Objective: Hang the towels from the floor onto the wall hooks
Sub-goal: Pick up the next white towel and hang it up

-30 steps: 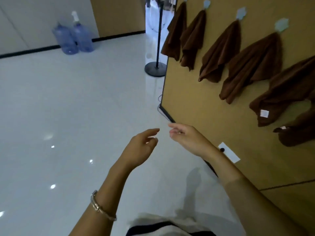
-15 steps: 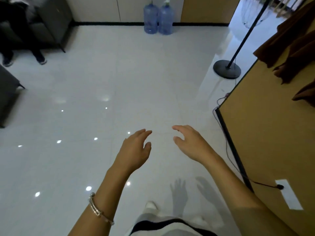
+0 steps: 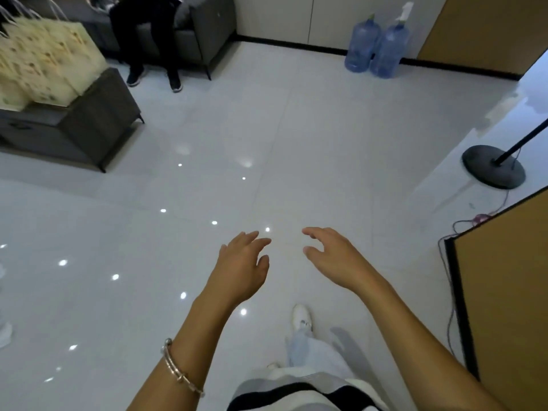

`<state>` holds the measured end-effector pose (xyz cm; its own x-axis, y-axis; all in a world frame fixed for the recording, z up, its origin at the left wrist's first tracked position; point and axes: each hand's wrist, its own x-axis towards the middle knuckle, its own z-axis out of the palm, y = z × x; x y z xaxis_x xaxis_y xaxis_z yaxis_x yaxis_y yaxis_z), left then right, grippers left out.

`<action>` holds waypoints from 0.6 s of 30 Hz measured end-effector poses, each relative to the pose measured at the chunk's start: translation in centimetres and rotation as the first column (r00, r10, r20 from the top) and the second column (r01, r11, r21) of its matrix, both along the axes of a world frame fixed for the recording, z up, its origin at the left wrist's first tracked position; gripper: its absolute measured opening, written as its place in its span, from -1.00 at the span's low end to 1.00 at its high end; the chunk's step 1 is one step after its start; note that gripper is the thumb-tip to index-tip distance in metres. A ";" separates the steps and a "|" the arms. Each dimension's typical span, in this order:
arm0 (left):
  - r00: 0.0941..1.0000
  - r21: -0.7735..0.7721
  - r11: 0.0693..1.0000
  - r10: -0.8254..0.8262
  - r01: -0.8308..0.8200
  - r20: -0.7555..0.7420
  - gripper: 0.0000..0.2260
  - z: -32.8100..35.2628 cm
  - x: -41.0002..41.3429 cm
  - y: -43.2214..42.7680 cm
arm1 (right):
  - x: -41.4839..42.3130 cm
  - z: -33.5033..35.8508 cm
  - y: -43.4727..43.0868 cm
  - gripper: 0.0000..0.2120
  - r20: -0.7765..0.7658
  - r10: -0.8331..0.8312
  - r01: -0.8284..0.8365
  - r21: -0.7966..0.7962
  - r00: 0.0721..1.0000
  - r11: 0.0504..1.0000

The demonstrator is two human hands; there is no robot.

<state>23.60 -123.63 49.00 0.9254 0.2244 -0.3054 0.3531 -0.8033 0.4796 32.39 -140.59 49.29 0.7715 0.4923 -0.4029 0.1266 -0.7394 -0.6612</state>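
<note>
Head view: left hand [image 3: 240, 268] and right hand [image 3: 335, 259] held out side by side, apart, above the glossy white floor [image 3: 326, 143], palms down. Fingers [image 3: 255, 237] of both loosely spread, slightly bent, holding nothing. Tan wall panel [image 3: 510, 277] at right edge, round stand base [image 3: 492, 170] beyond it. Whereabouts of towels: cannot tell from here.

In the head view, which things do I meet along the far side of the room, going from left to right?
From the left: paper bags → seated person → two water bottles → round stand base.
</note>
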 end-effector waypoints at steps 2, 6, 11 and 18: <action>0.999 0.016 0.999 0.048 -0.048 0.003 -0.62 0.3 1.0 0.9 | 1.6 -0.1 1.8 -0.58 0.006 0.059 -0.059 0.019 0.998 0.998; 0.991 0.062 0.989 0.136 -0.137 0.021 -0.62 1.6 4.6 2.8 | 5.8 0.4 4.6 -0.58 0.014 0.177 -0.178 0.042 0.984 0.983; 0.973 0.121 0.968 0.210 -0.221 0.093 -0.63 4.2 10.2 4.4 | 12.6 1.9 6.3 -0.58 0.058 0.275 -0.277 0.047 0.960 0.960; 0.904 0.148 0.892 0.422 -0.427 0.061 -0.63 5.5 10.1 6.5 | 16.8 2.7 12.2 -0.58 0.072 0.474 -0.479 0.092 0.877 0.873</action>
<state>33.66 -117.13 54.53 0.7386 0.6401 -0.2116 0.6661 -0.6443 0.3758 49.23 -128.36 51.96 0.4484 0.8422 -0.2994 0.4778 -0.5089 -0.7160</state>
